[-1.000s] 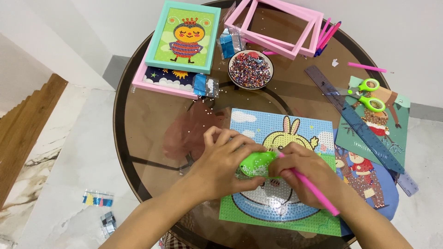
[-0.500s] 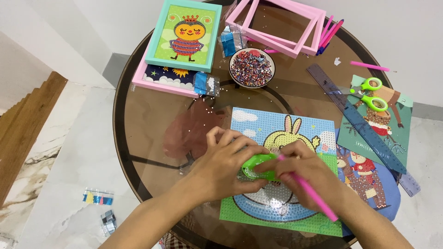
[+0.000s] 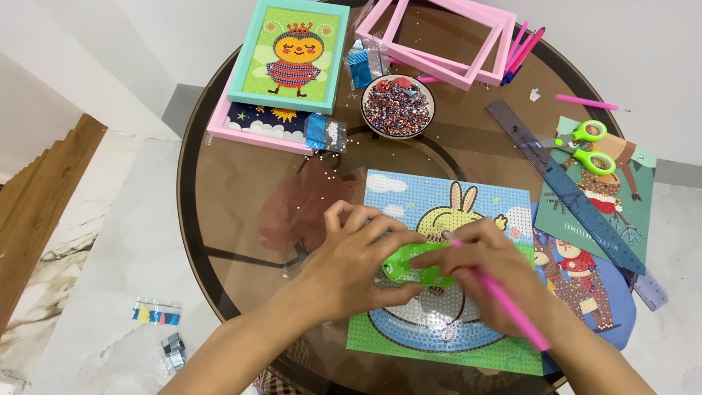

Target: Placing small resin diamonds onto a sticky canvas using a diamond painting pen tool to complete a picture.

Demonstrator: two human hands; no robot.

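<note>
The left hand (image 3: 358, 267) closes its grip around a small green tray (image 3: 417, 265), thumb on the near edge and fingers curled over the far edge, pinning it flat on the rabbit canvas (image 3: 468, 208); the right hand (image 3: 490, 274) pinches a pink pen (image 3: 504, 300) in a writing grip, its tip pointing up and to the left, just past the tray's far edge and over the rabbit's yellow head.

The tray looks like thin moulded plastic, light and stiff; I judge it slides easily on the beaded sheet, so holding it by its 2 long edges, as the left grip does, suits it; tipping it would spill whatever tiny beads sit inside, though its contents are mostly hidden. The pen is a slim, smooth, rigid stick; it seems best pinched low, near the tip, for control.

Under both grips the canvas is a flat, flexible sheet with a pebbled, glittering surface where beads are set; it lies on a round brown glass worktop (image 3: 219, 190), which is hard and slick. Beyond the grips stands a shallow bowl (image 3: 398, 107) of mixed loose beads; left of that bowl lies a teal-framed bee picture (image 3: 289, 55), and beyond the bowl empty pink frames (image 3: 439, 36). Far right of the right grip lie green-handled scissors (image 3: 589, 146) and a translucent ruler (image 3: 578, 197).
</note>
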